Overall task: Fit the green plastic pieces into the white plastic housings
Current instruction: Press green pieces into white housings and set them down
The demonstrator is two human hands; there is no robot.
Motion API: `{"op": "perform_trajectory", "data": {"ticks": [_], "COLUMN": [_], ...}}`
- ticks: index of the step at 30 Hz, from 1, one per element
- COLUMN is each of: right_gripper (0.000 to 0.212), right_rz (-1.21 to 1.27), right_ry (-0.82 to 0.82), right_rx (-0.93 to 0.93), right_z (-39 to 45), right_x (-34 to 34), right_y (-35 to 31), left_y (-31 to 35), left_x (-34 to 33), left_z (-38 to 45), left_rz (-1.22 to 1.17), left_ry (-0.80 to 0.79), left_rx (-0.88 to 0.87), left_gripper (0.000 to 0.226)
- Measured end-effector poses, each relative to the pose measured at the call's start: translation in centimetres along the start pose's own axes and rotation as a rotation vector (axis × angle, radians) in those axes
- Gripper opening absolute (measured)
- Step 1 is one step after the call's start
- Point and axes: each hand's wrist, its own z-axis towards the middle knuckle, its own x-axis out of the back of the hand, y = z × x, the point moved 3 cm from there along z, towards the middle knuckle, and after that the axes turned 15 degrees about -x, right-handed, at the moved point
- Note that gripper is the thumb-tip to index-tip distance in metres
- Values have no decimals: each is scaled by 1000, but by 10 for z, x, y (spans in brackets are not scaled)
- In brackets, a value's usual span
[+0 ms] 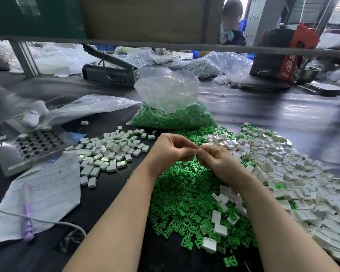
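Note:
My left hand (171, 149) and my right hand (214, 160) meet fingertip to fingertip above a wide heap of loose green pieces (185, 195). Both pinch something small between them; the fingers hide it, so I cannot tell what it is. A large heap of empty white housings (294, 173) spreads to the right of my hands. A smaller heap of white housings with green showing in them (110, 152) lies to the left. Behind my hands stands an open clear bag of green pieces (171, 112).
A metal block with a grid of holes (31, 150) sits at the left, with a handwritten paper (47, 193), a purple pen (27, 216) and a white cable (47, 220) in front of it. Plastic bags, a grey machine (110, 72) and a seated person (232, 26) are at the back.

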Motion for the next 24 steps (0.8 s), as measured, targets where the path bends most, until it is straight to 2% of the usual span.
{"op": "perform_trajectory", "data": {"ticks": [7, 10, 13, 16, 20, 24], "right_gripper": [34, 31, 32, 37, 51, 63], "right_rz": [157, 244, 339, 385, 478, 582], "right_ry": [49, 26, -21, -46, -107, -232], "right_rx": [27, 31, 25, -13, -154, -212], "right_z": [1, 1, 0, -1, 0, 2], "right_x": [1, 0, 0, 0, -3, -8], "right_y": [-4, -5, -6, -6, -3, -5], "left_y": [-2, 0, 2, 5, 11, 13], "left_x": [-4, -2, 1, 0, -2, -6], "left_z": [0, 1, 3, 3, 4, 5], "left_rz": [-123, -123, -28, 41, 97, 132], "left_ry": [127, 104, 13, -52, -5, 26], "left_rx": [-22, -37, -38, -26, -82, -133], "left_gripper": [9, 10, 14, 16, 11, 15]}}
